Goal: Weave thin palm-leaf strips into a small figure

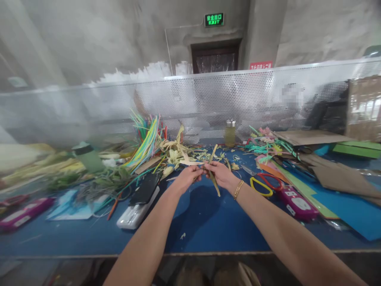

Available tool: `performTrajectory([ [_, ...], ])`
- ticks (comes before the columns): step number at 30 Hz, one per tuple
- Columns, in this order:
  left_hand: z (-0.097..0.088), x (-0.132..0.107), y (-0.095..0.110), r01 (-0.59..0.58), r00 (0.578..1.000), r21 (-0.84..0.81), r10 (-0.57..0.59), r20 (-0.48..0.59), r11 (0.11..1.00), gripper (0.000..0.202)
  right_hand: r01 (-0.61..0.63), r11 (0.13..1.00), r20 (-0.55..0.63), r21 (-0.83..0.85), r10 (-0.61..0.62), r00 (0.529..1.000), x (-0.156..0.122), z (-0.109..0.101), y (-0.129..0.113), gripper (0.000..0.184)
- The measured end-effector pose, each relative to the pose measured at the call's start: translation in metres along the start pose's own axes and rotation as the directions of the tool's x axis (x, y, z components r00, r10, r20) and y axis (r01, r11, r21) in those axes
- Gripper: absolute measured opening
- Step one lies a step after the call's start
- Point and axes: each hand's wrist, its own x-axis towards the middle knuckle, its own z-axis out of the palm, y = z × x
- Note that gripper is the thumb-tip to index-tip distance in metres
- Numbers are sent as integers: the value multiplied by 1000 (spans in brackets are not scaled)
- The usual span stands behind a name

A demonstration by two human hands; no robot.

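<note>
Both hands meet over the middle of the blue table [205,222], fingertips nearly touching. My right hand [220,174] is closed on a long olive-tan strip of dried leaf or husk [214,186], which sticks out above and below the fingers. With its thumb and fingers pinched, my left hand [189,177] grips the same piece where the fingertips come together; the exact hold is small and blurred. A pale pointed strip [190,162] shows just above the left fingers. Behind the hands lies a loose pile of pale dried husk pieces [175,153].
Left of my arms are a black phone [145,186] on a white case [138,210], colourful pipe cleaners [149,137] and a green bottle [87,157]. To the right lie yellow-handled scissors [261,187], red-handled scissors [272,182], a purple device [297,203] and cardboard [342,174]. A perforated metal panel [208,103] stands behind.
</note>
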Motion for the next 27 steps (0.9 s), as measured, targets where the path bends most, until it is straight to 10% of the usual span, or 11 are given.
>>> performTrajectory([
  [22, -2, -9, 13, -157, 981, 202, 129, 144, 967, 21, 84, 995, -97, 52, -79, 992, 3, -5, -7, 22],
  [27, -1, -8, 9, -170, 984, 254, 176, 0, 952, 18, 62, 996, -28, 56, -61, 998, 4, -11, -10, 16],
])
